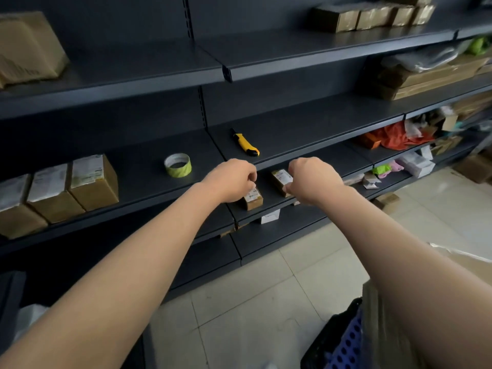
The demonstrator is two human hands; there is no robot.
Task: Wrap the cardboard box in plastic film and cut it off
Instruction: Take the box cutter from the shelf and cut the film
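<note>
Both my bare forearms stretch from the bottom corners toward mid-frame. My left hand curls knuckles-up, fingertips on a small cardboard box on the dark shelf; grip unclear. My right hand curls likewise against a second box. Their white labels are too blurred to read.

Middle shelf: wide bare stretch at centre, broken only by the tape roll and, right of it, the yellow utility knife. Three labelled boxes block its left end. Shelf above overhangs, limiting headroom.
</note>
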